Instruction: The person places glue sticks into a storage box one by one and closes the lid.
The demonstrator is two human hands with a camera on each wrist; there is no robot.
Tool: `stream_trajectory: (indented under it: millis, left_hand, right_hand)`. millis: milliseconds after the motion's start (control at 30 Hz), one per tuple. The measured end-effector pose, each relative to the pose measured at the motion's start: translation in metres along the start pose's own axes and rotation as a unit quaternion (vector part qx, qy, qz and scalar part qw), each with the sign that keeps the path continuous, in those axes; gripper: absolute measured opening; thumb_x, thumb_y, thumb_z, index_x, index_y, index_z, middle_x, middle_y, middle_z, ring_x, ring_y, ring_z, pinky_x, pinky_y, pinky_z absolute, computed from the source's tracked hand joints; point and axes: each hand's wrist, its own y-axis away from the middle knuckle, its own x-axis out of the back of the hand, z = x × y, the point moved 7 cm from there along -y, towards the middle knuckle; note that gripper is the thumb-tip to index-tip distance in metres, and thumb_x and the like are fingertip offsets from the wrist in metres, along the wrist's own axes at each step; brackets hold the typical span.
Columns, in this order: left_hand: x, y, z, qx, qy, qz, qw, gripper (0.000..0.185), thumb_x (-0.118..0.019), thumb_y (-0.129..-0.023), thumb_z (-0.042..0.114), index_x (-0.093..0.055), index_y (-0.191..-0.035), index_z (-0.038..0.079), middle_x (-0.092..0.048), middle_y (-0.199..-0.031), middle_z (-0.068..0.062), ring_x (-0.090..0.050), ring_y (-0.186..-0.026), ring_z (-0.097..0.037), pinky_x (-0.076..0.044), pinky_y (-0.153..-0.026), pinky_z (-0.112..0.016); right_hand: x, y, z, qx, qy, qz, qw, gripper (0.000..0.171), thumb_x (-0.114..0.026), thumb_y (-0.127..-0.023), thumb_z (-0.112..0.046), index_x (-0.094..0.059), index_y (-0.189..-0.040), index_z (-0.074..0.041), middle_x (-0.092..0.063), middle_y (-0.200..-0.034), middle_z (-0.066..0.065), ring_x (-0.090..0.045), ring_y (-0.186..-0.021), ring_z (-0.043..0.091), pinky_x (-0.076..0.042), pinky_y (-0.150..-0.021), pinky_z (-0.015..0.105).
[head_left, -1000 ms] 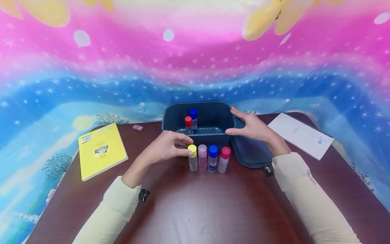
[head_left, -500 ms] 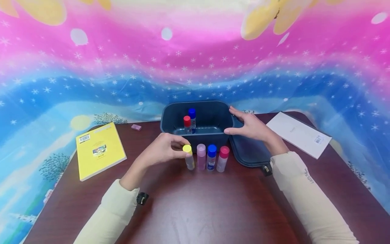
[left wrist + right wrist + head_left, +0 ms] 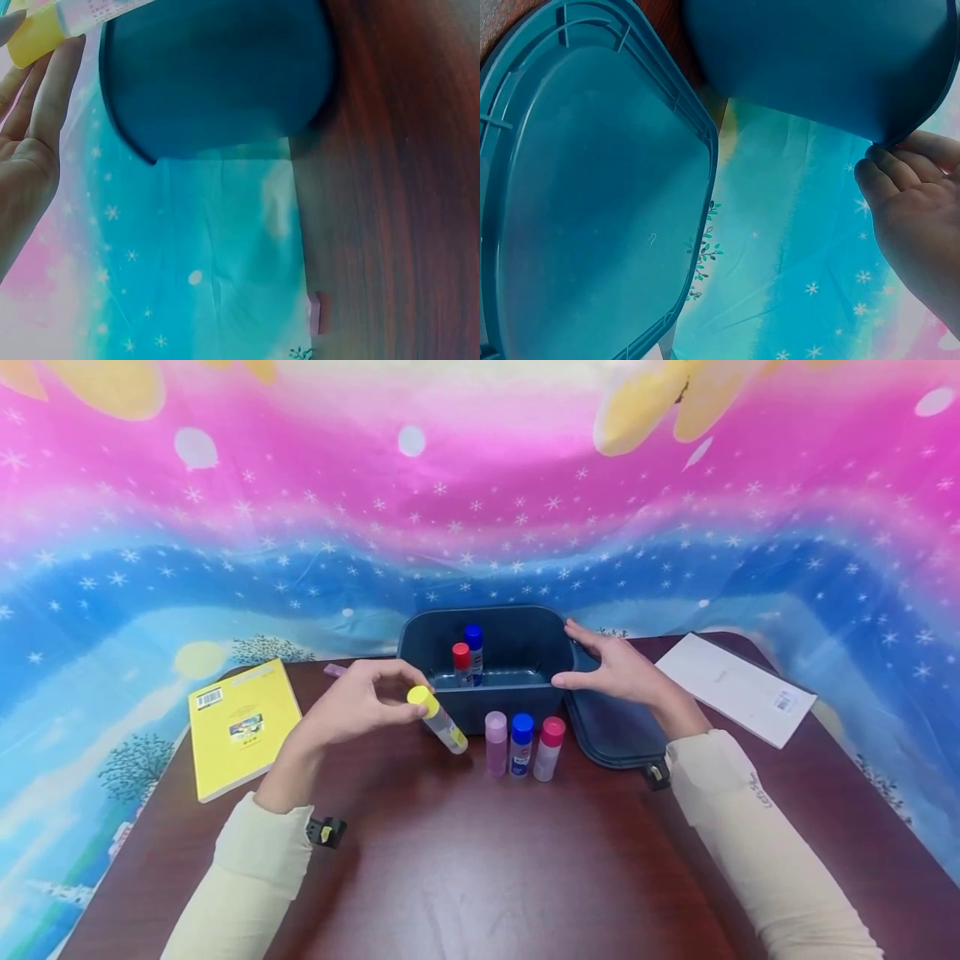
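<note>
Standing near mid-surface: three capped bottles (image 3: 522,745) in a row | left hand (image 3: 352,703) fingers clamped on yellow-capped bottle (image 3: 437,718), tilted, lifted just before the bin (image 3: 487,693) | right hand (image 3: 618,670) fingers relaxed, touching bin's right rim, above lid (image 3: 615,735) | two bottles upright inside bin near far edge.

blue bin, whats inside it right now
Inside the blue bin stand two bottles, one red-capped and one blue-capped. The near wall hides their bases and the near floor.

Cream long sleeves (image 3: 247,877) on 2 arms; small black wrist device (image 3: 326,832).
</note>
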Motion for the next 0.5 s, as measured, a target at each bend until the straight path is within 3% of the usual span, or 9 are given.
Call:
stream_trajectory:
  millis: [200, 333, 500]
  left_hand:
    - [0.022, 0.002, 0.000, -0.021, 0.051, 0.043, 0.9976, 0.022, -0.077, -0.088, 0.007, -0.071, -0.109, 0.003, -0.070, -0.107, -0.012, -0.069, -0.093, -0.029, -0.060, -0.078, -0.035]
    - [0.033, 0.000, 0.000, -0.050, 0.094, 0.077, 0.9914, 0.020, -0.076, -0.088, 0.003, -0.070, -0.107, 0.000, -0.071, -0.103, -0.012, -0.067, -0.089, -0.027, -0.059, -0.075, -0.032]
    - [0.038, -0.004, -0.002, -0.094, 0.190, 0.107, 0.9715, 0.016, -0.072, -0.087, -0.007, -0.070, -0.102, -0.001, -0.071, -0.101, -0.009, -0.065, -0.083, -0.021, -0.059, -0.073, -0.030]
  right_hand:
    - [0.001, -0.002, -0.002, 0.004, 0.001, -0.002, 1.000, 0.097, -0.074, -0.089, -0.052, -0.025, -0.161, -0.010, -0.019, -0.168, 0.007, -0.026, -0.150, 0.037, -0.030, -0.114, 0.061]
    - [0.001, -0.002, -0.003, 0.006, -0.001, 0.000, 1.000, 0.096, -0.074, -0.089, -0.052, -0.025, -0.161, -0.010, -0.019, -0.168, 0.007, -0.025, -0.150, 0.037, -0.029, -0.114, 0.062]
    - [0.000, 0.000, -0.002, 0.007, -0.003, -0.001, 1.000, 0.095, -0.074, -0.090, -0.049, -0.025, -0.161, -0.009, -0.019, -0.168, 0.008, -0.027, -0.150, 0.037, -0.031, -0.114, 0.060]
